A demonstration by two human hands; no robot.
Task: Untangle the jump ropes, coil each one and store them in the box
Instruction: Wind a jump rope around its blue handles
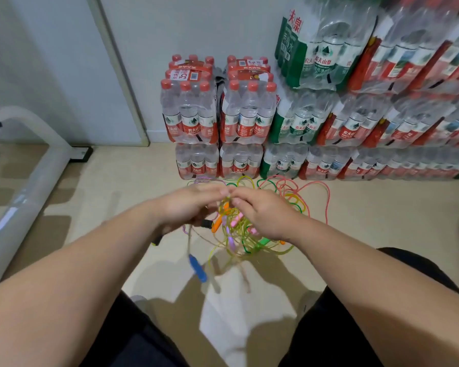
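Note:
A tangle of thin coloured jump ropes point(239, 234) hangs and lies in front of me over the floor, with yellow, green, pink and purple cords. My left hand point(188, 205) and my right hand point(263, 210) meet above it, fingertips pinching the cords at the top of the knot. An orange handle point(217, 223), a pink handle point(236, 221) and a purple handle point(231, 241) sit in the bundle. A blue handle point(198, 268) dangles below on its cord. Pink loops point(321, 192) spread on the floor to the right. No box is in view.
Shrink-wrapped packs of water bottles point(215, 115) are stacked against the wall just beyond the ropes, running to the right. A thick grey pipe frame point(32, 181) stands at the left. My knees in black trousers point(355, 313) flank a pale floor patch.

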